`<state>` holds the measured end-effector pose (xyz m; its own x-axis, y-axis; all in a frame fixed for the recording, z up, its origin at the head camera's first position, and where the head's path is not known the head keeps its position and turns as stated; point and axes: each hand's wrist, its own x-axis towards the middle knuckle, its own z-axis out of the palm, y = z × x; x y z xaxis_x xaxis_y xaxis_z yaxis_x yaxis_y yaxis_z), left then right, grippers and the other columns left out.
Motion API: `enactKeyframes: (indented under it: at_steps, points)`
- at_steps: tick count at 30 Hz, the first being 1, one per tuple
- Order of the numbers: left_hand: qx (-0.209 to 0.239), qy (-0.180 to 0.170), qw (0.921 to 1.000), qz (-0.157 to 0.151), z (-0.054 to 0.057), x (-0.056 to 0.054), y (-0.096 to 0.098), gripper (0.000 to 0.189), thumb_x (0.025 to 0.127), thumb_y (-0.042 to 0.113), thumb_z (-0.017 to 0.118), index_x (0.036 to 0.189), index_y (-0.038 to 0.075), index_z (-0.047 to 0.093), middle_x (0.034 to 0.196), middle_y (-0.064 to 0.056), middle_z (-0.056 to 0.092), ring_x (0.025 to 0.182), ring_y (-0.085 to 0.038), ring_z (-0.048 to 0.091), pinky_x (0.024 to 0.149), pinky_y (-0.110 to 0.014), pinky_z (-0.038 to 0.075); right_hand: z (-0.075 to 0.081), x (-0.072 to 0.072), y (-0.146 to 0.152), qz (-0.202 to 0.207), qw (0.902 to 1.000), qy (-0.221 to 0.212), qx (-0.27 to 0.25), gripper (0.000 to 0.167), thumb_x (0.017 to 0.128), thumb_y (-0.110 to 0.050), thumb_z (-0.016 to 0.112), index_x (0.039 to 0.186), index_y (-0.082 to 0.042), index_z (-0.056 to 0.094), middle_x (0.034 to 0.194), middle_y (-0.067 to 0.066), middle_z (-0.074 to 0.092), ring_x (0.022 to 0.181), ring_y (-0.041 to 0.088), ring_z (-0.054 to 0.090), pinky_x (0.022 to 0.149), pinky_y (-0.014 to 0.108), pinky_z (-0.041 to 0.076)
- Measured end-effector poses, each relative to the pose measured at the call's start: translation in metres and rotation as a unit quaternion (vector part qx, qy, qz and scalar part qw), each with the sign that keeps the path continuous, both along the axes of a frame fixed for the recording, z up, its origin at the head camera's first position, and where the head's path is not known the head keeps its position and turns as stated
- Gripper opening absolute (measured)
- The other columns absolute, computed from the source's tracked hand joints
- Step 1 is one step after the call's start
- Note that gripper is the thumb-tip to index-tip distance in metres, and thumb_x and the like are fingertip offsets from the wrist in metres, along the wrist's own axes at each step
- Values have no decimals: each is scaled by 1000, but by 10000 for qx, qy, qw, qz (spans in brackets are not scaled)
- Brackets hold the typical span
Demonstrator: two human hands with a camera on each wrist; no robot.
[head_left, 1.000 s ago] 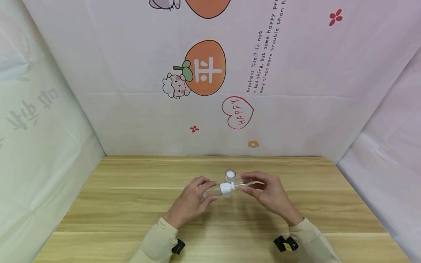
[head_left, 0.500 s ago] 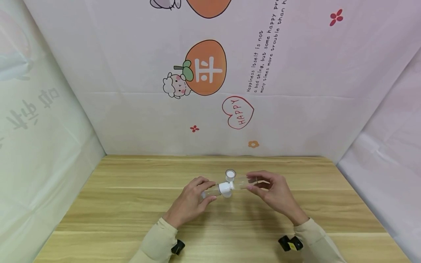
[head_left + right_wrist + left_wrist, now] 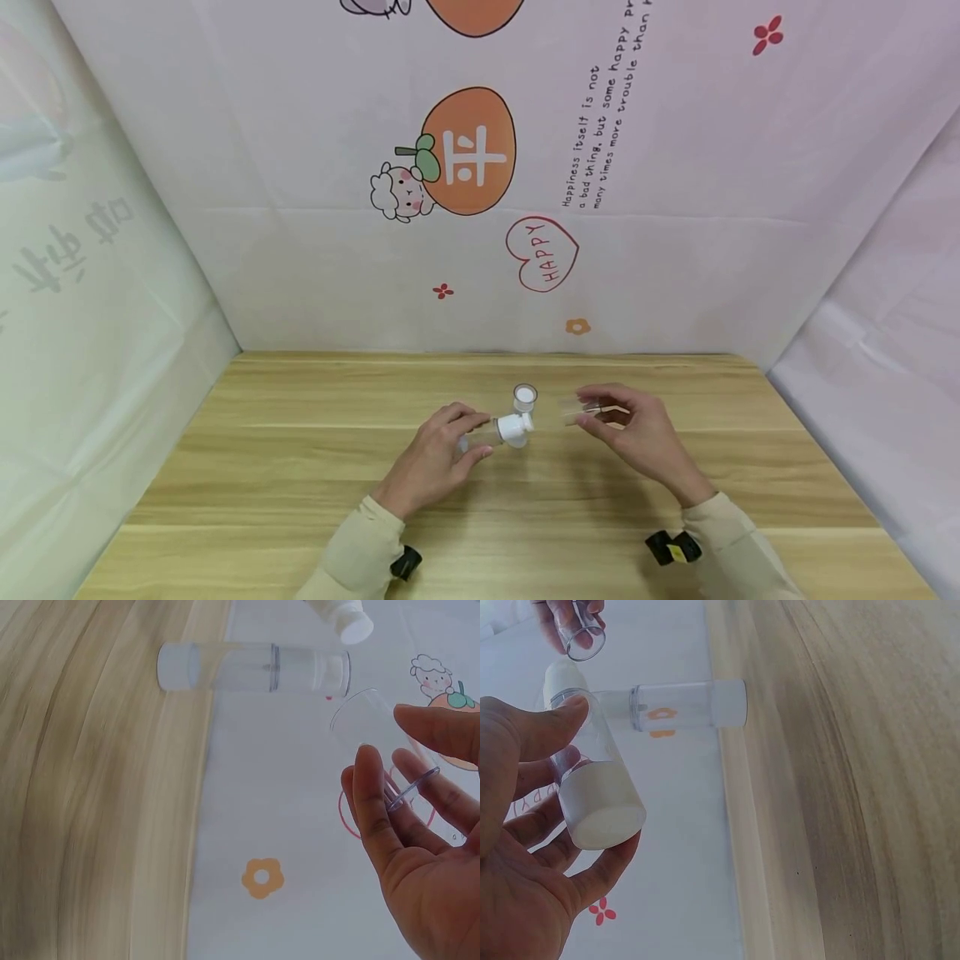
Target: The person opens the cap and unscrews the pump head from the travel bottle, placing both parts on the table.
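My left hand (image 3: 435,458) grips a clear bottle with a white pump top (image 3: 513,427), tilted with its top pointing right. In the left wrist view the thumb lies across its clear body and its white base (image 3: 604,806) faces the camera. My right hand (image 3: 641,433) holds a clear cap (image 3: 572,411) between thumb and fingers, a short gap to the right of the pump top. The cap's open rim (image 3: 586,645) points toward the bottle. A second clear bottle (image 3: 232,667), with its clear cap on, stands upright on the table, partly hidden behind the held one.
The wooden table (image 3: 300,500) meets a printed white cloth wall (image 3: 337,275) at its back edge. Cloth also hangs at the left and right sides. Black wrist cameras sit on both wrists, near the beige sleeves (image 3: 360,542).
My right hand has drawn the clear cap off the pump top and moved right with it, opening a gap. My left hand and its bottle have stayed almost still.
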<state>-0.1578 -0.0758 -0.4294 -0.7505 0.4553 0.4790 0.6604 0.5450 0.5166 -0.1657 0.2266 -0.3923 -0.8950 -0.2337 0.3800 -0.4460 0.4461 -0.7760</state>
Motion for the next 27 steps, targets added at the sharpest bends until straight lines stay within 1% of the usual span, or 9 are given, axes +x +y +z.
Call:
enactKeyframes:
  at_steps: [4,9,12,14,21,27]
  points:
    - [32,-59,10000,-14,0,0,-1,35,91,17,78,123,4,70,114,-8,66,97,-23,63,79,-34,55,0,-2,4,-78,9999,-33,88,29,88,-3,79,116,-4,72,104,7,71,87,18,68,76,27,59]
    - [7,-52,10000,25,-2,0,-2,36,92,19,78,123,4,70,114,-7,66,98,-21,64,80,-34,55,-3,-6,9,-195,9995,-106,231,30,88,-1,78,117,-3,71,105,8,71,87,16,68,76,27,58]
    - [-13,-14,10000,57,-2,0,-3,36,92,20,78,123,5,70,114,-5,66,98,-20,63,80,-33,55,-5,-9,12,-255,9991,-141,307,31,87,0,79,117,-2,71,105,9,71,87,17,68,75,26,58]
    - [18,6,10000,52,-2,0,-4,35,92,19,78,123,4,70,113,-6,66,97,-20,63,79,-34,55,-6,-12,14,-303,9987,-150,374,31,87,0,79,117,-2,71,106,10,71,87,18,68,75,25,58]
    - [120,-12,9999,36,-2,1,-6,35,91,16,79,121,2,71,113,-7,66,97,-22,64,79,-36,56,-10,-20,20,-447,9956,-110,818,32,88,-2,78,118,-3,71,107,9,71,89,20,67,75,28,57]
    - [130,-91,9999,64,-3,1,-8,35,91,16,79,122,3,71,113,-6,66,97,-21,64,80,-36,56,-16,-27,22,-529,9920,-40,1144,31,86,0,78,116,-3,71,105,9,70,89,21,66,75,32,58]
